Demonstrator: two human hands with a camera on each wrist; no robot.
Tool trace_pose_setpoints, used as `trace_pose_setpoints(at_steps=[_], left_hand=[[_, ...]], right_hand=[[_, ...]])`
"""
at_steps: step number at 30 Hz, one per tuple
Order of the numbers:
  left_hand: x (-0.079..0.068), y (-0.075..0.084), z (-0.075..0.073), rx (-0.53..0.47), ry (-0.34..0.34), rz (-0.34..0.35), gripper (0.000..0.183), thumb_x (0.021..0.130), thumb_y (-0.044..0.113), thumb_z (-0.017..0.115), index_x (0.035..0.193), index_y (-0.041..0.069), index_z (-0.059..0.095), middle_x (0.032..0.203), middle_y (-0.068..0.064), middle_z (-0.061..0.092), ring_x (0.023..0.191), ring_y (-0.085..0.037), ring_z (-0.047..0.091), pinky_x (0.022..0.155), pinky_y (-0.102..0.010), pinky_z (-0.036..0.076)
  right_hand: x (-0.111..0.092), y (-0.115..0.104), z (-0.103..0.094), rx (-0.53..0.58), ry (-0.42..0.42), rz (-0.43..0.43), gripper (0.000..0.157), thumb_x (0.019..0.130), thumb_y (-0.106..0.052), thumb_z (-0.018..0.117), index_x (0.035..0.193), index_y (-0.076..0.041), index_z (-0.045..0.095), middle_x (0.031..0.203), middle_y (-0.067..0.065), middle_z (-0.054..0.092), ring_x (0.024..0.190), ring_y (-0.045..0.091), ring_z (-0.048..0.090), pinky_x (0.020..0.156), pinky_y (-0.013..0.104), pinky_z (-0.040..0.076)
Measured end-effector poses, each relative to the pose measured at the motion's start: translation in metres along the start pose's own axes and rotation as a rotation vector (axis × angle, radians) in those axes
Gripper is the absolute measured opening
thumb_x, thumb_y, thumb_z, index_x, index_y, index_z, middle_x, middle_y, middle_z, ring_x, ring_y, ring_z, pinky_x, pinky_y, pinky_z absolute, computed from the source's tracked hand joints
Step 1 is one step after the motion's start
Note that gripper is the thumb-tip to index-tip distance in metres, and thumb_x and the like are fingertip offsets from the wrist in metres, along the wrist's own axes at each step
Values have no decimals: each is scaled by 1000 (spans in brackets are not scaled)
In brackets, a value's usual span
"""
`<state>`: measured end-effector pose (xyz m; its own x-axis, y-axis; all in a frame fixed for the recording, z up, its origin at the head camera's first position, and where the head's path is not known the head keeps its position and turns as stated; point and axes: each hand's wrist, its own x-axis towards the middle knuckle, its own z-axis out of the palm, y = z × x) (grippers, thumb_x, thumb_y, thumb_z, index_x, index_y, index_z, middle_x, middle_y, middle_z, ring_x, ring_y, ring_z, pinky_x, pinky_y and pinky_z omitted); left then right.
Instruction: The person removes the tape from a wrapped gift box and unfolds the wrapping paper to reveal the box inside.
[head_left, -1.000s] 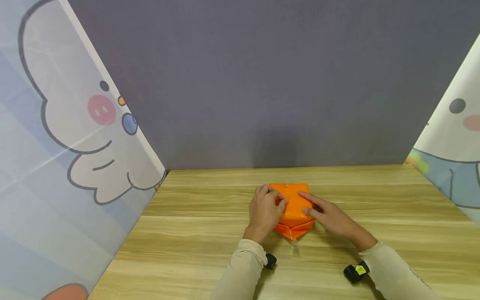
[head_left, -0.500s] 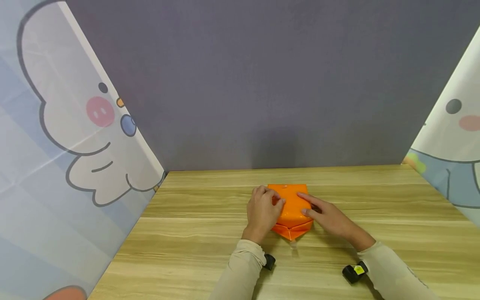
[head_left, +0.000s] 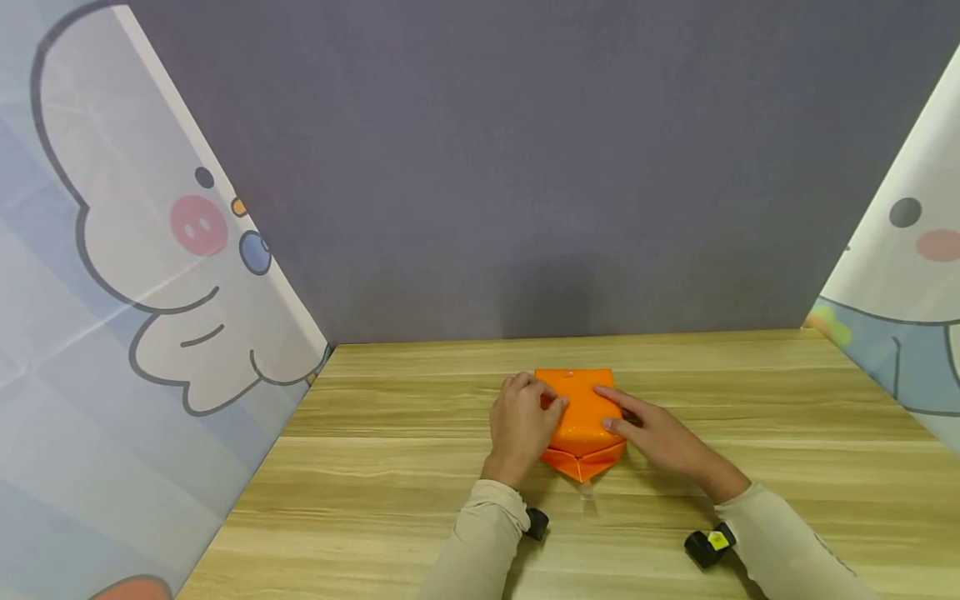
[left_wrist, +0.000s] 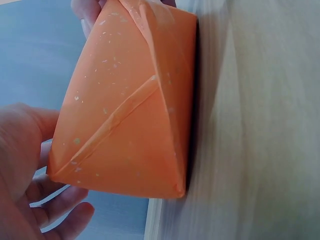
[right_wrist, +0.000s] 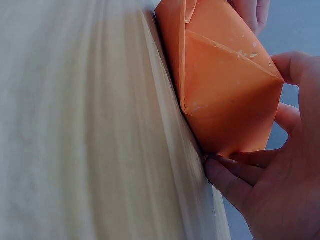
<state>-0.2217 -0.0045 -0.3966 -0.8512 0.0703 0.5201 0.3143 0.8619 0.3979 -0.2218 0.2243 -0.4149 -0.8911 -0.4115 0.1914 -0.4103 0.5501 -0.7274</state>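
An orange wrapped box (head_left: pixel 588 412) with small shiny flecks lies on the table between both hands. Its folded end, with a pointed flap (head_left: pixel 579 468), faces the person; a small clear strip (head_left: pixel 587 491) sticks out from the tip. The left hand (head_left: pixel 517 425) holds the box's left side, thumb and forefinger at the top edge. In the left wrist view, other fingers of the left hand (left_wrist: pixel 20 150) curl past the box's end. The right hand (head_left: pixel 663 437) grips the right side, thumb and forefinger on top. In the right wrist view, its lower fingertips (right_wrist: pixel 225 175) reach down near the tabletop.
The wood-grain table (head_left: pixel 360 492) ends at a grey upright panel (head_left: pixel 562 167) behind the box. Cartoon-printed sheets (head_left: pixel 112 333) hang at both sides. A black wrist device (head_left: pixel 708 547) sits under the right sleeve, and another (head_left: pixel 536 523) by the left.
The left hand has slid slightly left along the box's top edge. The right hand and box keep their places; the head view has shifted a little.
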Motion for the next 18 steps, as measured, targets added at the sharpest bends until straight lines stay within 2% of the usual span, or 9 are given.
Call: trace_pose_setpoints(at_steps=[11,18], left_hand=[[0,-2,-1,-53,-1,-20,17,85,37,81,84,21,78,95,5,63,92,-14,59,67,-34,53],[-1,-1,-2,-49,-4,-25,15,86,36,81,82,22,78,94,6,63,92,-14,59,67,-34,54]], right_hand=[[-1,-3,0,6,-2,-8,56,103,-40,57,152,-16,46,152,18,43,135,40,44,105,58,38],[0,-1,0,20,0,-3,56,102,-41,57,152,-17,46,153,15,43,136,38,44,106,55,38]])
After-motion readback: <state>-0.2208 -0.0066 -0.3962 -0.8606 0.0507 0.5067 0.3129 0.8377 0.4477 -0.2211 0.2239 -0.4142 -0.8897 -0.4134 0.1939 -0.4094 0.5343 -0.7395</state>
